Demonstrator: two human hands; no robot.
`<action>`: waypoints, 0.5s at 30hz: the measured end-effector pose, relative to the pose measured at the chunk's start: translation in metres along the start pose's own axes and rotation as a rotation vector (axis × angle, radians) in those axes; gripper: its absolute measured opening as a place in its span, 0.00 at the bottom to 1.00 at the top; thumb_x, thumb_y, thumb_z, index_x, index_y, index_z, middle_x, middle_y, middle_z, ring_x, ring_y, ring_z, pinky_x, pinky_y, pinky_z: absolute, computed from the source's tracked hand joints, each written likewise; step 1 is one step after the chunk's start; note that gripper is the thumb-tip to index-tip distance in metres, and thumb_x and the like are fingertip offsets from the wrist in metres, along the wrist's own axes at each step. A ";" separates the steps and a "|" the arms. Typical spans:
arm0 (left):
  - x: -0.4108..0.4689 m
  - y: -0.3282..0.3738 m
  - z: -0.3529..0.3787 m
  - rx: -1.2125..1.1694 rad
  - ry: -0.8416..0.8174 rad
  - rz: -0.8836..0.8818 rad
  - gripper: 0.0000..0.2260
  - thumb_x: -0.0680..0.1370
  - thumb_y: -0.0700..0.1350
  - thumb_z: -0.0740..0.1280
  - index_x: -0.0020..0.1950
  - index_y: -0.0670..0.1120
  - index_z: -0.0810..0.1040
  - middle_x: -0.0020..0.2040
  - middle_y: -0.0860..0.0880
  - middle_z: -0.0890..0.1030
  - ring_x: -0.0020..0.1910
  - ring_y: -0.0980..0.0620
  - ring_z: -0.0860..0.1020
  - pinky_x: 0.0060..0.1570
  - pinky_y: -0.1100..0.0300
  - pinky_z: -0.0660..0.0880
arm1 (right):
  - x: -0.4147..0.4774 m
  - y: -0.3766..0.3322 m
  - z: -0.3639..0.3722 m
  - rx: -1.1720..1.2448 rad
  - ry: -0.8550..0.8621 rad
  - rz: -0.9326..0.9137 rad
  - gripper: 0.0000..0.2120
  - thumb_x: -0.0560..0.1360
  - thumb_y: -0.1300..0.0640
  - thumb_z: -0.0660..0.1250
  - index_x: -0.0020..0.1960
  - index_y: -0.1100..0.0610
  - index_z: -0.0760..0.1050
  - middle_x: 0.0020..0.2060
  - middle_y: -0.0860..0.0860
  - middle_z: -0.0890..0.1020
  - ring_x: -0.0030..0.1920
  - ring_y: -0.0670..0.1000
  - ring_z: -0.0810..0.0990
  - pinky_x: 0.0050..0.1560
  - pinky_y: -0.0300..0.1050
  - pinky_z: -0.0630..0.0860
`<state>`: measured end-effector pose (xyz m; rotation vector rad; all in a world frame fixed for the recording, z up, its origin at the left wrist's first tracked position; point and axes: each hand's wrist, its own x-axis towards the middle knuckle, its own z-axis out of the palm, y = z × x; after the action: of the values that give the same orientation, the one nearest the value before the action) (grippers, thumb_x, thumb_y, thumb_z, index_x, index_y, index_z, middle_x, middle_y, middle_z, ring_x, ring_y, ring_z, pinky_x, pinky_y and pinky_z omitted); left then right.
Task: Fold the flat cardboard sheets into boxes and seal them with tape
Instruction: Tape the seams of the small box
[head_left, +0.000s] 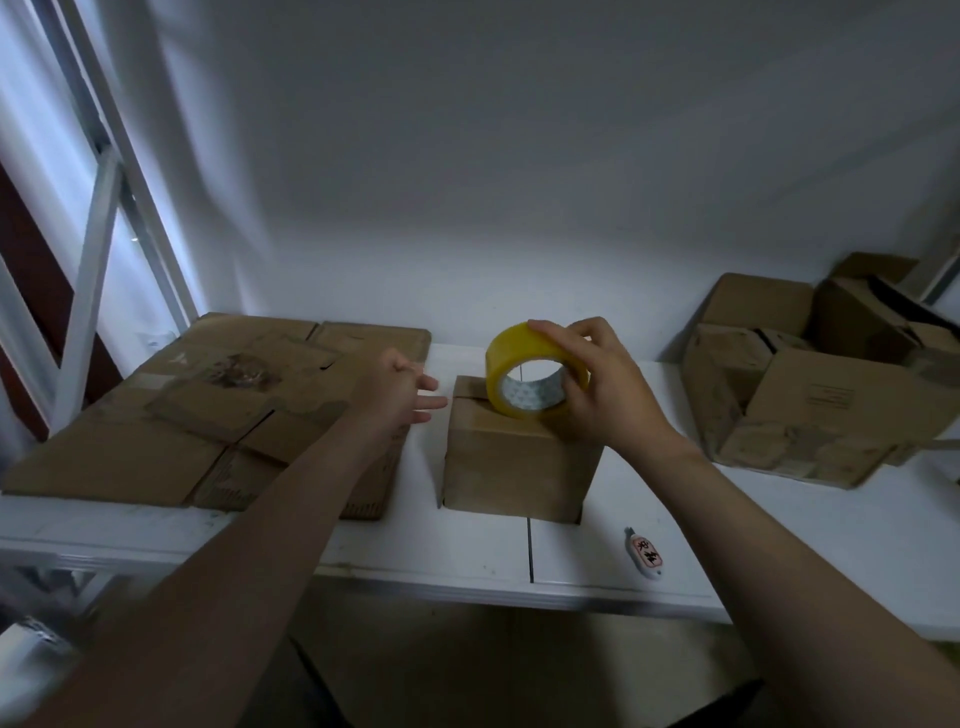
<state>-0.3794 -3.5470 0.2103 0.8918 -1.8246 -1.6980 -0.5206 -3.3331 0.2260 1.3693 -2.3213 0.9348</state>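
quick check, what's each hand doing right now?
Left hand: open, fingers spread, holding nothing, beside the box.
Right hand: gripping the yellow tape roll on top of the box.

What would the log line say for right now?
right hand: grips tape roll on box | left hand: open, beside box | stage: sealing

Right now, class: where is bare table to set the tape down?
Bare table lies between the small box and the box pile, and along the front edge around the cutter. Crowded: the gap between flat sheets and small box, where the left hand is.
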 end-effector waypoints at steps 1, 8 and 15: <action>0.003 -0.002 -0.005 0.009 0.030 0.010 0.07 0.85 0.40 0.58 0.47 0.43 0.67 0.46 0.42 0.81 0.36 0.48 0.83 0.32 0.55 0.75 | 0.002 -0.002 -0.004 -0.066 -0.002 -0.001 0.33 0.77 0.67 0.63 0.73 0.36 0.69 0.64 0.50 0.70 0.59 0.50 0.70 0.51 0.52 0.80; 0.008 -0.022 -0.018 0.043 -0.003 -0.061 0.04 0.84 0.40 0.60 0.51 0.41 0.72 0.44 0.43 0.80 0.34 0.51 0.78 0.28 0.59 0.74 | 0.006 -0.026 -0.012 -0.287 -0.065 0.010 0.32 0.77 0.68 0.64 0.71 0.36 0.71 0.68 0.52 0.68 0.66 0.56 0.66 0.47 0.56 0.80; 0.013 -0.039 -0.009 -0.104 -0.072 -0.192 0.04 0.85 0.42 0.61 0.57 0.42 0.72 0.45 0.46 0.80 0.40 0.50 0.80 0.39 0.55 0.77 | 0.006 -0.046 -0.006 -0.376 -0.048 0.061 0.30 0.77 0.65 0.67 0.71 0.37 0.72 0.69 0.52 0.68 0.67 0.58 0.65 0.44 0.53 0.79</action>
<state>-0.3765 -3.5630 0.1711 1.0007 -1.7245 -1.9474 -0.4848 -3.3488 0.2521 1.1805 -2.4279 0.4493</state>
